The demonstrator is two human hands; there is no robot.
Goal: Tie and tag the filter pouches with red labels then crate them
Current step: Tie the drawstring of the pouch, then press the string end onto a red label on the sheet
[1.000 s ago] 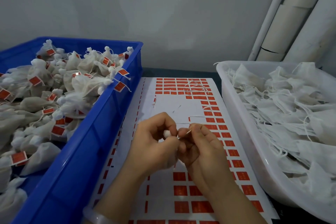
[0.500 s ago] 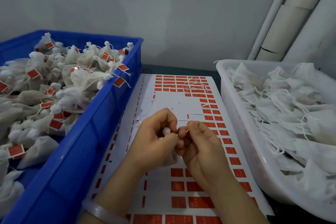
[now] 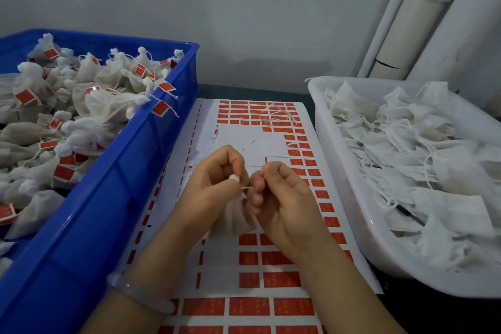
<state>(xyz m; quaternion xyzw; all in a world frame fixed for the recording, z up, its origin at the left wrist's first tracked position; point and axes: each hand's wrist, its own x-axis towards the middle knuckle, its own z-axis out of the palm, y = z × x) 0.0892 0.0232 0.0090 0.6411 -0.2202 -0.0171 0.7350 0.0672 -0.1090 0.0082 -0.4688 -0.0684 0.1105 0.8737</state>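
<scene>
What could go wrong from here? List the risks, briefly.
1. The right hand pinches only a short end of string; it may slip before the knot tightens, loosening the pouch neck gripped by the left hand.
2. Tagged pouches heap up to the blue crate rim, tags hanging over; another pouch might slide out.

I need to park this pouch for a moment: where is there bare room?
Free: the peeled white patch of the label sheet, bordered by red labels above and right. Crowded: the blue crate and white tub, both heaped with pouches.
</scene>
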